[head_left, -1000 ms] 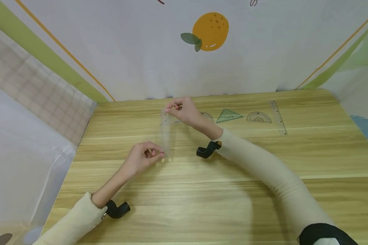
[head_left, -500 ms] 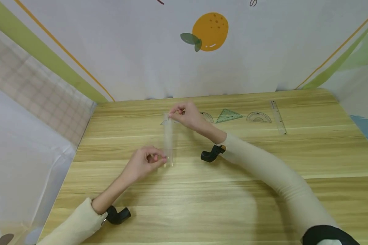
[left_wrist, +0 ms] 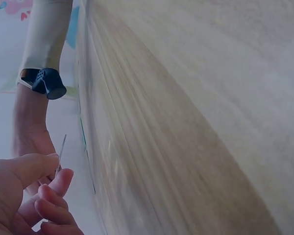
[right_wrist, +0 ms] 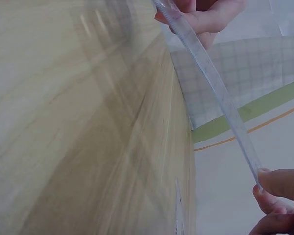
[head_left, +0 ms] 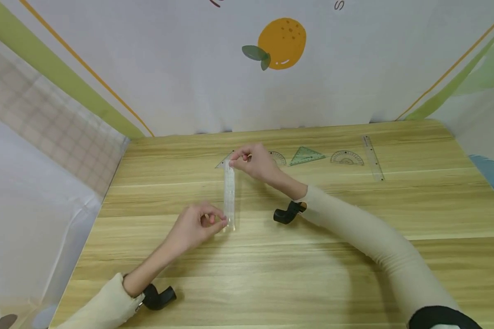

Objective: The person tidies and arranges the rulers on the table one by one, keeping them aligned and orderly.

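A clear plastic ruler (head_left: 229, 194) is held between both hands, pointing away from the person in the head view. My left hand (head_left: 197, 226) pinches its near end between thumb and index finger. At the far end, my right hand (head_left: 257, 162) pinches it the same way. The right wrist view shows the ruler (right_wrist: 220, 93) raised off the table, spanning from one hand to the other. Seen nearly edge-on in the left wrist view, the ruler (left_wrist: 61, 149) is a thin strip at the left thumb.
Along the back of the wooden table (head_left: 292, 274) lie a clear set square (head_left: 221, 163) partly covered by the ruler, a protractor (head_left: 277, 157) partly behind the right hand, a green set square (head_left: 306, 156), another protractor (head_left: 347, 157) and a second ruler (head_left: 373, 157). A printed cloth (head_left: 169, 68) hangs behind.
Both hands have moved the ruler toward the person and slightly right. More of the clear set square at the back now shows. The tools lying on the table have stayed put.
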Demonstrator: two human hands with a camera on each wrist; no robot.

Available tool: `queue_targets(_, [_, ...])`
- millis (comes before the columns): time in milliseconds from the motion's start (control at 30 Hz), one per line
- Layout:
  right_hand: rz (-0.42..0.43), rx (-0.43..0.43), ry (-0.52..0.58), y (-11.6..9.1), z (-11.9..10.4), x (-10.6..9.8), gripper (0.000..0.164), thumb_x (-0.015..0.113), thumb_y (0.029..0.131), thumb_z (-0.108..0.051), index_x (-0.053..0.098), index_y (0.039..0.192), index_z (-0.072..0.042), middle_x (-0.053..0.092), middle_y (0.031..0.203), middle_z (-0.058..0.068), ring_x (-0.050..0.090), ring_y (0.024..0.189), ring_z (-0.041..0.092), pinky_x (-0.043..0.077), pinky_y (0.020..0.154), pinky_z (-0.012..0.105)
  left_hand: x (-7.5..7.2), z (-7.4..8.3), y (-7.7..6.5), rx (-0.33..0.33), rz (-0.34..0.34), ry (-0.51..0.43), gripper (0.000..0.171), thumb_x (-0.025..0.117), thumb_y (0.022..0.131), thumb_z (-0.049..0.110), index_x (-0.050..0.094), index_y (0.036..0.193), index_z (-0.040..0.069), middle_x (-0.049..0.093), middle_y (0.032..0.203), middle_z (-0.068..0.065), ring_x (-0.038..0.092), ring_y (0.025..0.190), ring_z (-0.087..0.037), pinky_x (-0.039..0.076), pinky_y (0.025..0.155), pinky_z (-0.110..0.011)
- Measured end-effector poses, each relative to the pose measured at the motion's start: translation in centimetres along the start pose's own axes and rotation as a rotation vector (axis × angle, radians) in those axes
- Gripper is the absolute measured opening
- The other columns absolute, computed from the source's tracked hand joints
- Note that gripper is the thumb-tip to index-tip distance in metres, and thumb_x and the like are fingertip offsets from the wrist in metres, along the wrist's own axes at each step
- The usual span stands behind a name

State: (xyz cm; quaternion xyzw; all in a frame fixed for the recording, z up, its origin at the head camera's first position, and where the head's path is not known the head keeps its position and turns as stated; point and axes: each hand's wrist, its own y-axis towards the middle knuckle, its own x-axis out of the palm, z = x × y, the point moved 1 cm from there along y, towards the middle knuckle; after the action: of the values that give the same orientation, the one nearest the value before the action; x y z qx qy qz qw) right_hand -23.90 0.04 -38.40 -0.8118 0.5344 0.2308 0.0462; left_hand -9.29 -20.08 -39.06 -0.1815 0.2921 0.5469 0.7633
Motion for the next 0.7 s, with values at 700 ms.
queue_targets(700, [-0.029, -0.036, -0.063, -1.0, 0.8, 1.5, 0.005, 0.078, 0.091, -0.009, 0.078, 0.088, -0.004, 0.059, 0.080, 0.002, 0.039, 0.062, 0.012, 0.030, 0.052, 0.023, 0.5, 0.2, -1.5, -0.039, -0.026, 0.082, 0.005, 0.082, 0.089, 0.015, 0.077, 0.088, 0.013, 0.051, 0.074, 0.006, 0.043, 0.056, -0.007, 0.037, 0.051, -0.025])
